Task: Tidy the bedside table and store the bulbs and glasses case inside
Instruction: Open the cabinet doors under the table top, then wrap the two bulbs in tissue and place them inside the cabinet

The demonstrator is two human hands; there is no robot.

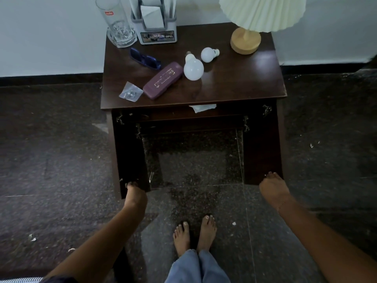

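The dark wooden bedside table (pixel 234 86) stands against the wall with both cabinet doors swung open toward me. My left hand (pixel 135 194) grips the outer edge of the left door (pixel 130 154). My right hand (pixel 273 188) holds the outer edge of the right door (pixel 262 148). On the tabletop lie a large white bulb (pixel 193 68), a smaller white bulb (pixel 208 54) and a purple glasses case (pixel 162 83). The cabinet's inside is dark and mostly hidden from above.
On the top also stand a tall glass (pixel 118 23), a tissue holder (pixel 155 23), a lamp (pixel 245 40), blue sunglasses (pixel 145 58) and a small plastic bag (pixel 131 92). A paper scrap (pixel 203 108) sticks out under the top. My bare feet (pixel 194 234) stand on the dark floor.
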